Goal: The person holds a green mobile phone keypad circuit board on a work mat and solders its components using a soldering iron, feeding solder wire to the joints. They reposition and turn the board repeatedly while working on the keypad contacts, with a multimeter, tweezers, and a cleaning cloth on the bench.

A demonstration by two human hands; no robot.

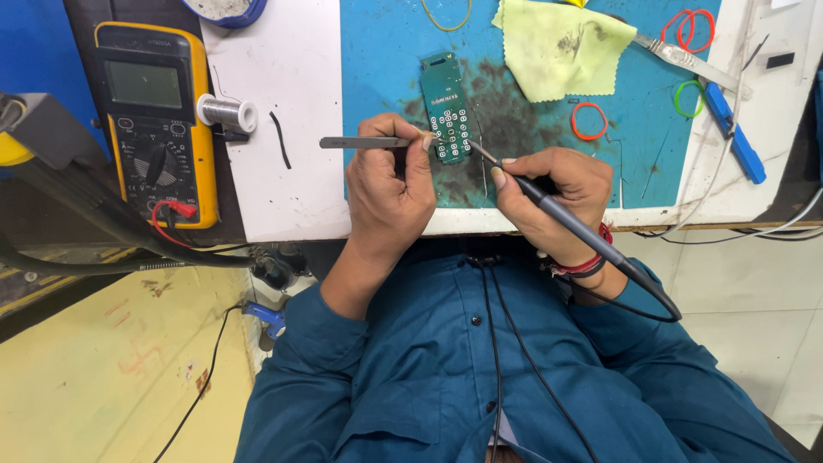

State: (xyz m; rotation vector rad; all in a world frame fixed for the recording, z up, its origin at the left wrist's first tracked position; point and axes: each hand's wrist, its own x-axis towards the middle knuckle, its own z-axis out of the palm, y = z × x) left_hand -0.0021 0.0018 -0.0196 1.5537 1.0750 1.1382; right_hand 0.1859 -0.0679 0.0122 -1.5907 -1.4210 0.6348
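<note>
Left hand point(390, 176) pinched metal tweezers point(364, 142); right hand point(553, 193) gripped the soldering iron point(570, 225), tip on the green circuit board point(447, 107) lying on the blue worktop point(386, 51). Advisable: brace wrists, keep contact brief.

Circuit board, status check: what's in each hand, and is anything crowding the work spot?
Left hand shut on tweezers. Right hand shut on soldering iron, tip at green circuit board edge. Yellow cloth beyond board, apart from it.
</note>
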